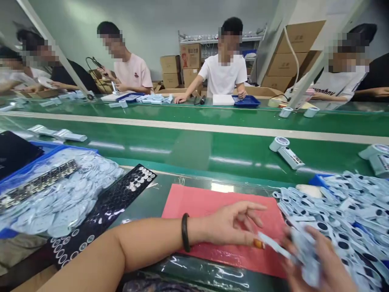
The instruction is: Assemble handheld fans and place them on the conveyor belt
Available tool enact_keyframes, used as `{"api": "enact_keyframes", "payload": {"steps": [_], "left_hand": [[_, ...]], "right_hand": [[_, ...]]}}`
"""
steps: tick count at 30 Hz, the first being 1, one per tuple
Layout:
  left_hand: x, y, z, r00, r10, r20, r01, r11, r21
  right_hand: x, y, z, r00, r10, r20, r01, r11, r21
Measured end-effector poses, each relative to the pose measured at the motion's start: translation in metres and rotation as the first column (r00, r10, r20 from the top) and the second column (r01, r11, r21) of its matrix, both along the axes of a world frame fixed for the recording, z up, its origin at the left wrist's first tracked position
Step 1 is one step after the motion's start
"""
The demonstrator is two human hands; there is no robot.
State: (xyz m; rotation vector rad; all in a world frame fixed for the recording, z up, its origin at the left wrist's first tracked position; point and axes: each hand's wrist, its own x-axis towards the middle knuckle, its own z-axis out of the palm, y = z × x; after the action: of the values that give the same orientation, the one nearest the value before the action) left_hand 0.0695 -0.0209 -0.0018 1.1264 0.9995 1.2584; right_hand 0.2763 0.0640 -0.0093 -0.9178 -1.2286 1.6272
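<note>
My left hand, with a dark band on the wrist, reaches over a red sheet, its fingers spread apart. Its thumb is beside the tip of a slim light blue plastic piece; whether they touch I cannot tell. My right hand, smeared by motion, is closed around light blue plastic parts at the sheet's right edge. To the right lies a heap of light blue plastic handle-shaped parts with dark oval spots.
On the left, light blue discs fill a blue tray beside a black sticker sheet. A green conveyor belt crosses ahead, carrying a light blue device. Several co-workers sit beyond it, one in a white shirt.
</note>
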Motion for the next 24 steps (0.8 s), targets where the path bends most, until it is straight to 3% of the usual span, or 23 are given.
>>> {"api": "enact_keyframes", "payload": {"steps": [3, 7, 14, 19, 24], "left_hand": [[0.001, -0.005, 0.018, 0.980, 0.172, -0.101, -0.160, 0.980, 0.119], [-0.010, 0.004, 0.025, 0.954, 0.278, -0.108, -0.276, 0.960, 0.038], [-0.021, 0.019, 0.018, 0.929, 0.270, -0.251, -0.282, 0.959, -0.010], [-0.018, 0.019, 0.023, 0.922, 0.336, -0.190, -0.354, 0.933, -0.068], [-0.017, 0.021, 0.022, 0.918, 0.372, -0.135, -0.382, 0.922, -0.061]], "right_hand": [[-0.047, -0.017, 0.029, 0.986, -0.014, -0.165, -0.029, 0.967, -0.253], [-0.086, -0.017, 0.041, 0.912, 0.027, -0.410, -0.193, 0.909, -0.369], [-0.071, -0.014, 0.022, 0.841, -0.061, -0.537, -0.207, 0.882, -0.424], [-0.066, -0.015, 0.020, 0.832, -0.007, -0.554, -0.254, 0.884, -0.392], [-0.064, -0.017, 0.021, 0.855, -0.004, -0.519, -0.219, 0.904, -0.367]]}}
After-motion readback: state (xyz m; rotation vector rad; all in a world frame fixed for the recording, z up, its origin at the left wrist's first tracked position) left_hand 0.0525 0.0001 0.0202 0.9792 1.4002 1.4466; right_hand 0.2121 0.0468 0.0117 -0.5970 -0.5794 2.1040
